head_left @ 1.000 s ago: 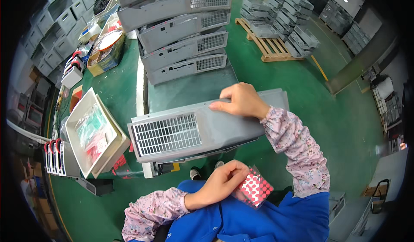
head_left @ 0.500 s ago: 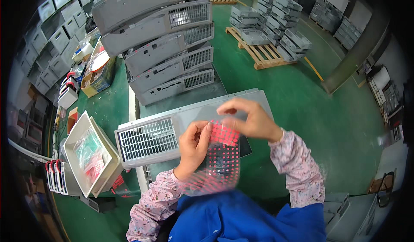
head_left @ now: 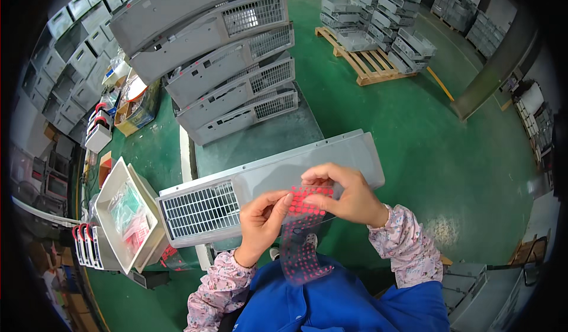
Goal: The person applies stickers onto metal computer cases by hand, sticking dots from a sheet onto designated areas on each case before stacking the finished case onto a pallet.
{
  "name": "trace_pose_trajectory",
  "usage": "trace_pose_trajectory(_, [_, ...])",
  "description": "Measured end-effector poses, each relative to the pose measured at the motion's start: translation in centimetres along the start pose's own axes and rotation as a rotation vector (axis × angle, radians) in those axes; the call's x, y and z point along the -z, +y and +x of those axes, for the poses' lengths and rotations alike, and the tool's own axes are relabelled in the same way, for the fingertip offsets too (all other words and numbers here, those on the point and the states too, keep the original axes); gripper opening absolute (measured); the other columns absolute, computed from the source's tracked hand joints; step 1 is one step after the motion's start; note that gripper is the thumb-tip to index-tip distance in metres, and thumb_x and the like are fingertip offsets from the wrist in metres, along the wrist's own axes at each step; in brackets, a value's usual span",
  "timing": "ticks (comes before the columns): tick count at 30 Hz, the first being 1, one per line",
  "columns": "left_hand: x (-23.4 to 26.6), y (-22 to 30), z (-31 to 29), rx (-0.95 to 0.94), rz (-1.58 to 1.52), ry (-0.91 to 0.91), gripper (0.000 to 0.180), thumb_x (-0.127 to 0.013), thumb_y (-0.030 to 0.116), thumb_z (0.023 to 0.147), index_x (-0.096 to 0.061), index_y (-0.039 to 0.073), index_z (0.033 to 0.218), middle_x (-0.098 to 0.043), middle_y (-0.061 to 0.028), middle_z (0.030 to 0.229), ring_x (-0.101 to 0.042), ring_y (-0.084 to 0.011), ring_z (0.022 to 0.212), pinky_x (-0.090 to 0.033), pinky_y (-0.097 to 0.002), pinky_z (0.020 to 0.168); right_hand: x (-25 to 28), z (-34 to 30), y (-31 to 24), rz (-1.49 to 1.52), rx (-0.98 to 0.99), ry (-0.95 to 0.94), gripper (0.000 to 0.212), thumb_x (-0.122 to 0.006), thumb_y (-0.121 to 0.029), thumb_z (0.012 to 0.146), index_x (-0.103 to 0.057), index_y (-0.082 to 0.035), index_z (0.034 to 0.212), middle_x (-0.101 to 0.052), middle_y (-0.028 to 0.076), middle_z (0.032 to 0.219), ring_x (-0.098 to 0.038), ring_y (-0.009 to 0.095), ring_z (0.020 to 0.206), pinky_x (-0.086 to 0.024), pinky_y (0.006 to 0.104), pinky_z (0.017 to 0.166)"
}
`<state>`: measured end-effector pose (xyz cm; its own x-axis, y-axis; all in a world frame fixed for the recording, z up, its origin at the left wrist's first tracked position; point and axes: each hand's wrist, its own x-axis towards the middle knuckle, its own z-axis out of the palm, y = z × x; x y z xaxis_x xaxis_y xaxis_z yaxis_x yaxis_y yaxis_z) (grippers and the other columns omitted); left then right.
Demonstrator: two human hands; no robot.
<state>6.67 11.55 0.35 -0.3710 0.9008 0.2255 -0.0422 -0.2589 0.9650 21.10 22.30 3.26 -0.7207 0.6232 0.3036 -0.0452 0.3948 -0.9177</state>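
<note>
Near the blue-clad chest, L hand (head_left: 260, 222) & R hand (head_left: 346, 193) both pinch a clear flexible sheet of small red dot stickers (head_left: 303, 231), held above a long grey metal panel w/ vent grille (head_left: 266, 193). Sheet looks light, floppy; best gripped by edges. Beyond, stacked grey panels (head_left: 231, 71).

Single head-worn fisheye view, looking steeply down and forward from above the person's chest. Close to the hands, left hand (head_left: 260, 221) and right hand (head_left: 348, 194), at lower centre. Green floor (head_left: 449, 154) and wooden pallet (head_left: 368, 61) lie farther off; straight edges bend toward the rim.
</note>
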Motion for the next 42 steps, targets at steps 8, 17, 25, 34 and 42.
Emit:
trace_pose_trajectory(8, [0.0, -0.2, 0.5, -0.05, -0.137, -0.046, 0.012, -0.058, -0.001, 0.079, -0.056, -0.005, 0.09, -0.061, -0.0087, 0.08, -0.058, -0.0106, 0.067, -0.048, -0.0206, 0.06, -0.3, -0.8, -0.5, -0.061, -0.023, 0.042, 0.017, -0.062, -0.008, 0.074, -0.059, -0.001, 0.089, -0.061, 0.008, 0.079, -0.058, 0.015, 0.069, -0.046, 0.0252, 0.064])
trace_pose_trajectory(17, [0.0, 0.0, -0.2, 0.036, -0.119, -0.028, 0.01, -0.06, -0.004, 0.077, -0.058, -0.005, 0.087, -0.06, -0.0088, 0.084, -0.057, -0.0106, 0.076, -0.047, -0.0221, 0.068, -0.5, -1.3, -0.6, 0.075, -0.101, 0.001, 0.013, -0.062, -0.005, 0.075, -0.061, 0.0, 0.087, -0.062, 0.004, 0.079, -0.056, 0.009, 0.071, -0.045, 0.0223, 0.064])
trace_pose_trajectory(25, [0.0, -0.2, -0.1, -0.039, -0.113, -0.057, 0.007, -0.058, -0.005, 0.077, -0.056, -0.004, 0.085, -0.061, -0.0122, 0.087, -0.057, -0.0115, 0.076, -0.047, -0.0223, 0.068, -0.7, -1.6, -0.7, -0.054, 0.001, 0.032, 0.012, -0.059, -0.003, 0.076, -0.061, -0.001, 0.088, -0.061, 0.007, 0.082, -0.058, 0.013, 0.073, -0.046, 0.0242, 0.066])
trace_pose_trajectory(34, [0.1, -0.3, -0.3, -0.038, -0.092, -0.027, 0.006, -0.058, -0.007, 0.077, -0.054, -0.004, 0.081, -0.061, -0.0141, 0.089, -0.057, -0.0112, 0.078, -0.048, -0.0229, 0.069, -1.2, -1.2, -0.4, -0.302, 0.23, 0.148, 0.012, -0.061, -0.003, 0.07, -0.062, -0.005, 0.082, -0.059, 0.008, 0.082, -0.056, 0.023, 0.074, -0.046, 0.0308, 0.066])
trace_pose_trajectory(42, [0.0, -0.3, -0.1, -0.037, -0.101, -0.026, 0.008, -0.057, -0.008, 0.076, -0.054, -0.004, 0.082, -0.061, -0.0146, 0.089, -0.057, -0.0121, 0.078, -0.048, -0.0236, 0.07, -1.1, -1.0, -0.6, -0.335, 0.243, 0.145, 0.012, -0.062, -0.002, 0.068, -0.062, -0.006, 0.08, -0.059, 0.007, 0.079, -0.056, 0.023, 0.072, -0.044, 0.0318, 0.064])
